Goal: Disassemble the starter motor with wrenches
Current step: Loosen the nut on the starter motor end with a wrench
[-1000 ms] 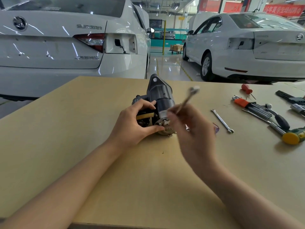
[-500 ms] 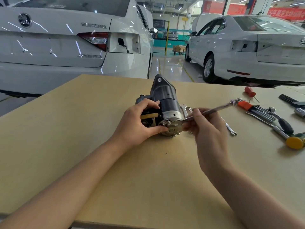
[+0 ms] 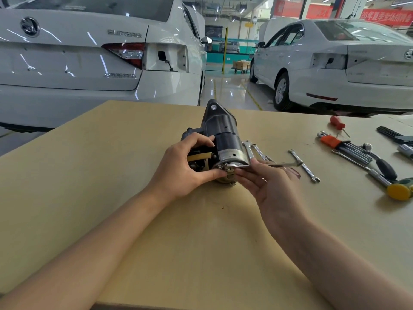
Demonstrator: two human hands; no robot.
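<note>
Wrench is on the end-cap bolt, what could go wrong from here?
The wrench is held by a loose right hand, so it may slip off the bolt. The starter motor lies unclamped on the table, steadied only by the left hand, so it could roll under torque.

A starter motor [image 3: 225,139] lies at the centre of a tan surface [image 3: 111,175]. The left hand [image 3: 187,168] grips its near end from nine o'clock. The right hand [image 3: 266,182] holds a wrench [image 3: 263,164] on an end bolt. Spare tools [image 3: 357,151] lie at three o'clock.
</note>
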